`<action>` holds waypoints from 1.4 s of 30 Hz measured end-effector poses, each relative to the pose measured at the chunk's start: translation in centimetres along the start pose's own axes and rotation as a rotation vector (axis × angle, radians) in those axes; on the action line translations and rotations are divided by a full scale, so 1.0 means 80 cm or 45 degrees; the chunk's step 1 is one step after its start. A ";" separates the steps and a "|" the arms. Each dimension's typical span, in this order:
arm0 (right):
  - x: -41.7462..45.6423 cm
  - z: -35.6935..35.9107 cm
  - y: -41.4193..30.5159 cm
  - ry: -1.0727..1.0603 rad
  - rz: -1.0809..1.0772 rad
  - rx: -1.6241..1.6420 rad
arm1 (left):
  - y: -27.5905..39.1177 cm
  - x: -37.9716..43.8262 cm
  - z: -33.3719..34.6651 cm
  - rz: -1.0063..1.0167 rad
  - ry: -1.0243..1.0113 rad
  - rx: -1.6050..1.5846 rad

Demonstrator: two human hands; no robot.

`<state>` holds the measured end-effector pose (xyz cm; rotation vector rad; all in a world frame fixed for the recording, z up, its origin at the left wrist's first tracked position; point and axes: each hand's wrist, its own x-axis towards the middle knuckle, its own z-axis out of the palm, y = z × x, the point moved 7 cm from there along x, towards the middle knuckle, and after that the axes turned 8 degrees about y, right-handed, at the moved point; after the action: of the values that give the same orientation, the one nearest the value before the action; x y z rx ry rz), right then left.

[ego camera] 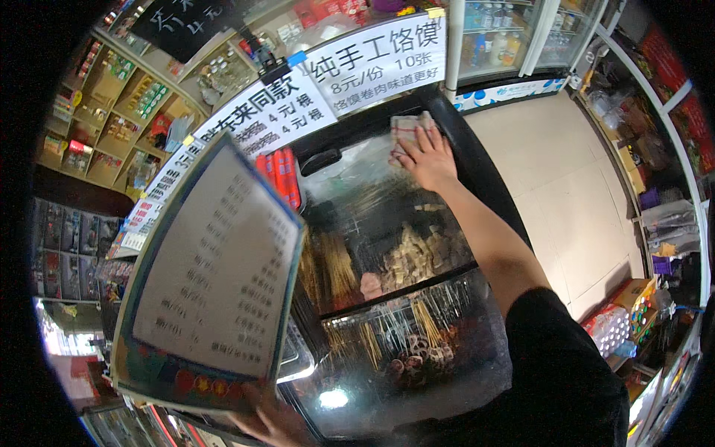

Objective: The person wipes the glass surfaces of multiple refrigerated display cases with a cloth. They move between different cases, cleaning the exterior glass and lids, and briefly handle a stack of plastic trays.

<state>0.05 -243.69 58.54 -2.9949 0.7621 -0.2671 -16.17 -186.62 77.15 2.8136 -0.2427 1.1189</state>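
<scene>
My right hand (429,162) presses a folded checked cloth (410,127) onto the upper right corner of a chest freezer's glass top (357,151), fingers spread over it. The black freezer frame (463,134) runs just beside the cloth. At the bottom, my left hand (268,419) grips the lower edge of a large menu board (212,257) bearing faint writing; the fingers are blurred and partly hidden. The board stands tilted over the freezer's left side. Beneath the glass lie bundles of wooden skewers (335,262), pale skewered pieces (419,251) and dark round pieces on sticks (416,357).
Red packaged sausages (279,173) lie by the board's right edge. White price signs (385,61) line the freezer's far edge. Beyond are wooden shelves (117,112) of small goods and a drinks fridge (494,39). Tiled floor (553,167) and stacked boxes (620,324) are on the right.
</scene>
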 end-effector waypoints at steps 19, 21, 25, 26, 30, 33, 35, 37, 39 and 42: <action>-0.206 -0.040 -0.141 0.045 -0.165 0.303 | 0.121 0.074 -0.003 -0.694 0.005 -0.846; -0.208 -0.038 -0.188 -0.047 -0.313 0.376 | 0.110 0.075 0.000 -0.664 0.103 -1.053; -0.212 -0.035 -0.243 -0.120 -0.539 0.434 | 0.107 0.077 0.016 -0.755 -0.049 -1.212; -0.212 -0.035 -0.246 -0.084 -0.554 0.555 | 0.111 0.076 0.016 -0.764 -0.046 -1.259; -0.220 -0.046 -0.206 0.138 -0.376 1.035 | 0.099 0.047 0.044 -0.875 -0.097 -1.411; -0.239 -0.049 -0.154 0.199 -0.127 1.126 | 0.106 0.035 0.071 -0.714 -0.216 -1.075; -0.244 -0.070 -0.131 0.280 -0.079 1.111 | 0.114 0.042 0.068 -0.777 -0.197 -1.112; -0.243 -0.079 -0.118 0.341 -0.090 1.163 | 0.120 0.055 0.045 -0.597 -0.087 -1.155; -0.240 -0.084 -0.108 0.400 -0.106 1.190 | 0.112 0.044 0.049 -0.612 -0.111 -0.990; -0.238 -0.074 -0.124 0.304 -0.097 1.231 | 0.094 0.023 0.084 -0.722 -0.220 -1.198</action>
<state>-12.82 -225.87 62.17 -2.0859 0.3561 -0.7492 -11.71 -195.29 73.81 1.9271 0.0295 0.4423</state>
